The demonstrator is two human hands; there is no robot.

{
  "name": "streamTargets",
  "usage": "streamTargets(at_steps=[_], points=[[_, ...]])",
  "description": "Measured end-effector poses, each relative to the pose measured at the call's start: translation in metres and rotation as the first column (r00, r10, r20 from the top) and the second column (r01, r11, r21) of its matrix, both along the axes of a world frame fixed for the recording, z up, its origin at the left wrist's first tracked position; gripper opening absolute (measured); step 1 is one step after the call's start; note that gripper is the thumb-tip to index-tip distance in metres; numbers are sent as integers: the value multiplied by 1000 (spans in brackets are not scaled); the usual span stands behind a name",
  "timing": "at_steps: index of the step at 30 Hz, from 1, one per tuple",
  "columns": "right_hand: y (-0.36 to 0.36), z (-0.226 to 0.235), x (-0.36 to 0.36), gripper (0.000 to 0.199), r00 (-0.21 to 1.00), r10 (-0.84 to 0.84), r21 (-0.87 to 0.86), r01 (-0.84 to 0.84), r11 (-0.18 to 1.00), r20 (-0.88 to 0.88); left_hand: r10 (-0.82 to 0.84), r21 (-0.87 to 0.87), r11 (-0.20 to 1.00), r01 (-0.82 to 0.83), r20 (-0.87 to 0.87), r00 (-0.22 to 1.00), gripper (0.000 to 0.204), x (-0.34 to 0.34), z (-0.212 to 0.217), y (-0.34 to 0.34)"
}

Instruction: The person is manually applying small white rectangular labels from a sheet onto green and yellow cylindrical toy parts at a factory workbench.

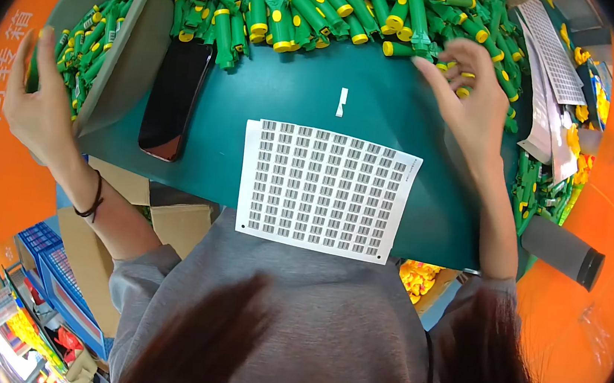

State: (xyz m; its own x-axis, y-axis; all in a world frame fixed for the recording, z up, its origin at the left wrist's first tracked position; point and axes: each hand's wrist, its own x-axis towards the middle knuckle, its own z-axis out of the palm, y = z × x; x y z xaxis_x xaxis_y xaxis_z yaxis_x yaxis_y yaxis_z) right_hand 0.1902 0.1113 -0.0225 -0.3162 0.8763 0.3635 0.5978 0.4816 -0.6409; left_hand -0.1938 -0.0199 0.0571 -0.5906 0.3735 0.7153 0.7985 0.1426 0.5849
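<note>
At the far left, beside the grey-green bin [121, 60], is my left hand [40, 107]. Its thumb and fingers are closed round a dark green tube [32, 75], of which only a small part shows. My right hand [476, 108] reaches into the right side of a heap of green tubes with yellow caps [314, 14]. Its thumb and fingers are spread, and yellow caps show between them without being gripped. A white sheet of small barcode stickers [326, 190] lies at the table's near edge. Beyond it sits a small white strip [342, 102].
A black phone [174, 103] lies on the green table [289, 77] next to the bin, which holds more green tubes. Further sticker sheets [553, 60] and a grey cylinder [562, 252] are at the right. Below the table stand a cardboard box [92, 244] and yellow packets [419, 279].
</note>
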Motion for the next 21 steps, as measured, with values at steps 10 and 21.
streamTargets(at_steps=[10, 21], points=[[5, 7, 51, 47, 982, 95, -622, -179, 763, -166, -872, -365, 384, 848, 159, 463, 24, 182, -100, 12], [-62, -18, 58, 43, 768, -167, -682, -419, 600, -618, -917, -389, 396, 831, -129, 377, 17, 199, -128, 17]])
